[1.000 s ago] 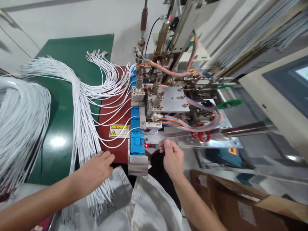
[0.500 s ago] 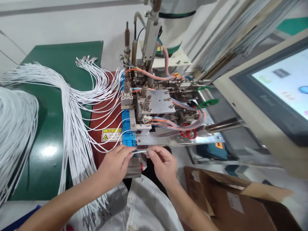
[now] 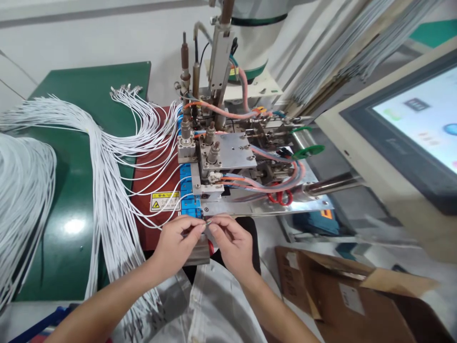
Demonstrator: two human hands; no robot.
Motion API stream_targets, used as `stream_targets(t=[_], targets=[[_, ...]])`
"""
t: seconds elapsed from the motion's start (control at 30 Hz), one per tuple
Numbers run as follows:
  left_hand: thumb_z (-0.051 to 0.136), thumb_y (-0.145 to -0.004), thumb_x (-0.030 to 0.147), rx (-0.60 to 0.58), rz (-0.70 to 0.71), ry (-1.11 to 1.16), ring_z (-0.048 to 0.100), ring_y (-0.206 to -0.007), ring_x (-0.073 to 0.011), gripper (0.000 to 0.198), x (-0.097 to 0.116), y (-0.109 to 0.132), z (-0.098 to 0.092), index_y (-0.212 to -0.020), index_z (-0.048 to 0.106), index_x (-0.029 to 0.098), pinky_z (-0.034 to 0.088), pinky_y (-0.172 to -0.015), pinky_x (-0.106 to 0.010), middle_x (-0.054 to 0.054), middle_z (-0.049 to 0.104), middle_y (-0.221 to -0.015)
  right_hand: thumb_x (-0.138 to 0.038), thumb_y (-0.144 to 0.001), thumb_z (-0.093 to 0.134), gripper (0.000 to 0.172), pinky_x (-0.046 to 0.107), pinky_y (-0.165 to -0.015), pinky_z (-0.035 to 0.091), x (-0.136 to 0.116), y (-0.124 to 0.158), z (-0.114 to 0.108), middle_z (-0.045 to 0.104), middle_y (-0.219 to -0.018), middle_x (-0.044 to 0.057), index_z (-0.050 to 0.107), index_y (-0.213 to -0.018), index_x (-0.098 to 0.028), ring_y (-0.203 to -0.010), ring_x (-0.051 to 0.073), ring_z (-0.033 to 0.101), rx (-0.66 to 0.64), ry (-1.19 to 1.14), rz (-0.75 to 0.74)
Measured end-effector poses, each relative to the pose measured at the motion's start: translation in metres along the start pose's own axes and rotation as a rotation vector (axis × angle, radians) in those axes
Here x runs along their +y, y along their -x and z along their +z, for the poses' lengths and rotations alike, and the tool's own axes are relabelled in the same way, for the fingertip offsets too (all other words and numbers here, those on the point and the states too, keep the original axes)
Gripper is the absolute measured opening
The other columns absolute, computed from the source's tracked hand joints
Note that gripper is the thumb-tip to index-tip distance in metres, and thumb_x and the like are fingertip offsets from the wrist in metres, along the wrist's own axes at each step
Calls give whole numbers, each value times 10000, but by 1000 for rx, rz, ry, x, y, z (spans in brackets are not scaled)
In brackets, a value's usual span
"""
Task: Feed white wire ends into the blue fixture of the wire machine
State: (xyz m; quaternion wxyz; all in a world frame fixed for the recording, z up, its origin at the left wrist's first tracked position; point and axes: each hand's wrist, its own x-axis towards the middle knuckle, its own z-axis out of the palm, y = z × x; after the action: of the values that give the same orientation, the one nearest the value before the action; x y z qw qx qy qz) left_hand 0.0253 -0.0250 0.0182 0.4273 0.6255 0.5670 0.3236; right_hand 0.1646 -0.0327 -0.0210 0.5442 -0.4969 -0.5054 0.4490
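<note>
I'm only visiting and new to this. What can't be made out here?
All in the head view:
Small piece between the left hand and right hand: too small, and partly covered by them.
Warning label: its smaller print is too tiny, and white cables cross it.
Screen: cut off by the right edge.
Cable pile: cut off by the left edge.

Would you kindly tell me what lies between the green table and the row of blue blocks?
In the head view, a red board with a warning label, crossed by white wires.
</note>
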Motion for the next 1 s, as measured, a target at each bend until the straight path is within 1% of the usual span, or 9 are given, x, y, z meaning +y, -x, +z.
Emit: stream_targets(t=[0.07,0.17,0.37,0.5,0.7,0.77,0.83,0.93,1.0], targets=[[541,-805,216,-11,-11,12,598,-659,-127,136,-2,1,1,-788,670,178,489,-631,-232,-13,656,-722,-212,-774,574,63,283,-646,476,0,0,2,593,-729,30,623,-741,-192,-706,156,576,8,29,-4],[537,-803,216,15,-14,52,598,-654,-127,133,-4,2,4,-788,663,174,491,-612,-230,-18,656,-730,-219,-772,571,76,281,-625,474,-3,0,5,584,-710,26,616,-720,-188,-672,149,565,39,61,21],[537,-791,205,172,9,54,585,-673,-127,98,-5,9,12,-760,621,166,487,-633,-232,-17,636,-723,-206,-769,556,130,263,-583,470,-9,3,17,570,-650,9,576,-645,-172,-613,131,548,127,17,96],[533,-786,184,223,-2,55,586,-682,-123,83,-6,10,14,-759,608,163,488,-638,-228,-14,625,-730,-192,-769,562,105,277,-597,475,-6,4,21,572,-656,15,593,-669,-179,-628,139,551,144,60,7],[537,-782,176,222,29,39,591,-666,-120,89,-8,7,14,-745,618,167,495,-623,-226,-14,625,-714,-151,-760,554,83,288,-596,471,-3,0,17,580,-676,23,590,-696,-192,-640,148,556,131,186,-144],[540,-778,167,208,72,3,598,-670,-124,99,-9,7,12,-739,631,174,500,-633,-232,-18,637,-716,-153,-751,555,70,290,-598,466,-5,-3,13,581,-684,24,582,-704,-198,-645,152,556,90,244,-202],[542,-776,156,179,121,-42,606,-682,-128,114,-10,7,9,-746,649,178,505,-653,-239,-23,650,-724,-160,-746,559,66,279,-581,459,-9,-7,7,577,-672,19,572,-694,-199,-626,146,550,11,276,-222],[540,-781,146,116,198,-117,609,-690,-127,136,-11,7,1,-769,672,176,500,-654,-229,-35,661,-749,-160,-743,560,82,253,-548,436,-15,-15,-5,565,-636,6,568,-667,-190,-575,128,527,-159,319,-195],[524,-790,138,4,247,-182,601,-677,-120,163,-11,6,-5,-757,678,178,487,-640,-220,-34,657,-755,-150,-743,550,96,244,-545,421,-18,-20,-11,553,-617,-2,571,-657,-187,-568,122,513,-311,359,-177]])
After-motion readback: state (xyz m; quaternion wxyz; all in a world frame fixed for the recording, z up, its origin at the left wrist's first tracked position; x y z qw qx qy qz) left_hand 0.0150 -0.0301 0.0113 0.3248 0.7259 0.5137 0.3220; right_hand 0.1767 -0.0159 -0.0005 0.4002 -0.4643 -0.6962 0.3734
